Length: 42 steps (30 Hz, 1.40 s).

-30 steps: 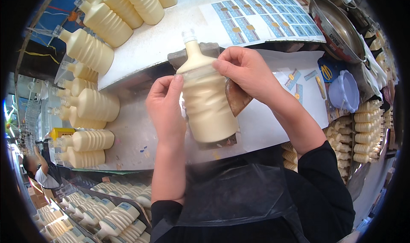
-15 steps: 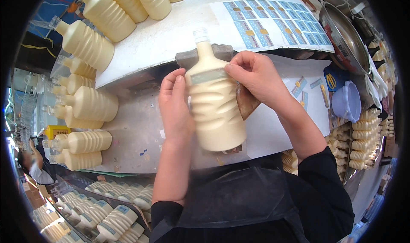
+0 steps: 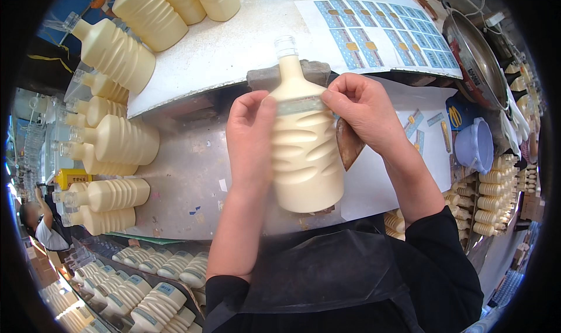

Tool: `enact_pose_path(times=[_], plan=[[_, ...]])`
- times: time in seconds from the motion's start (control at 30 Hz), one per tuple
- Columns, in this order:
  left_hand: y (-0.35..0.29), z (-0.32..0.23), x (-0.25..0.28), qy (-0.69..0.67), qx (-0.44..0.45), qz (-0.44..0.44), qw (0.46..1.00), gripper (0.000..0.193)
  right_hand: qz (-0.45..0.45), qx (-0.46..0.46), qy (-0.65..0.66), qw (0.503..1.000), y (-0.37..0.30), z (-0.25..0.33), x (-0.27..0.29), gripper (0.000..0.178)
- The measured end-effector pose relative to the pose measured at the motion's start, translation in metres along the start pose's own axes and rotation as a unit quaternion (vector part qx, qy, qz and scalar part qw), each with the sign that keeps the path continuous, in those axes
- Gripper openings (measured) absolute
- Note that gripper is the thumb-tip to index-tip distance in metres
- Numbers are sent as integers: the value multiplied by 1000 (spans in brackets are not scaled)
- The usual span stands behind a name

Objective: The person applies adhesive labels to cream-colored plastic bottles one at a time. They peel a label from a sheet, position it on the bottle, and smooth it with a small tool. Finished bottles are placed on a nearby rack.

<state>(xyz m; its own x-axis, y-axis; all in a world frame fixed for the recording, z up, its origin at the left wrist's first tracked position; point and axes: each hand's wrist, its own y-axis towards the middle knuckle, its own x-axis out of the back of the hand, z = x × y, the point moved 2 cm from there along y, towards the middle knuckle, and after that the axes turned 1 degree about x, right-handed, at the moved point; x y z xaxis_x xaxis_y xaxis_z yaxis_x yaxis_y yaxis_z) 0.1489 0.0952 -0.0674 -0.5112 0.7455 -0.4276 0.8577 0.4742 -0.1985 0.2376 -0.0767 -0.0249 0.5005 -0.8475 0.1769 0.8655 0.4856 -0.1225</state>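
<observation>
A cream ribbed bottle point(image 3: 308, 184) with a clear threaded neck lies in front of me, neck pointing away, against a grey block point(image 3: 318, 73). Across its shoulder runs a narrow blue-grey label strip point(image 3: 299, 105). My left hand point(image 3: 251, 140) is closed at the bottle's left edge, thumb and forefinger pinched at the label's left end. At the other end, my right hand point(image 3: 365, 111) pinches the label between thumb and forefinger. A brown, wedge-shaped flat piece point(image 3: 349, 146) sticks out from under the right hand's curled fingers, beside the bottle.
Printed label sheets point(image 3: 374, 32) lie on the raised white board point(image 3: 263, 32). More cream bottles point(image 3: 125, 137) stand along the left. Loose label strips point(image 3: 414, 121), a lilac bucket point(image 3: 474, 146) and a metal pan point(image 3: 476, 55) are on the right. Racked bottles point(image 3: 158, 304) fill the lower left.
The bottle and both hands appear slightly farther right, along with a small shift of the whole view. My left fingertips have come closer to the label's left end. The right hand keeps its pinch.
</observation>
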Motion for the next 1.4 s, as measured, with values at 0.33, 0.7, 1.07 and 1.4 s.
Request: enact_pose_path(times=[0.33,0.7,1.07,1.4], plan=[[-1,3,2,40,-11,-13,999,26,18,-13,24,999,7,-15,10,13],[-3,4,-3,50,-10,36,998,31,19,-20,81,996,3,-26,-4,27],[-1,8,0,33,-5,46,998,32,22,-36,99,994,2,-28,-6,29],[0,6,2,63,-29,56,996,36,30,-58,91,994,0,-19,-3,25]])
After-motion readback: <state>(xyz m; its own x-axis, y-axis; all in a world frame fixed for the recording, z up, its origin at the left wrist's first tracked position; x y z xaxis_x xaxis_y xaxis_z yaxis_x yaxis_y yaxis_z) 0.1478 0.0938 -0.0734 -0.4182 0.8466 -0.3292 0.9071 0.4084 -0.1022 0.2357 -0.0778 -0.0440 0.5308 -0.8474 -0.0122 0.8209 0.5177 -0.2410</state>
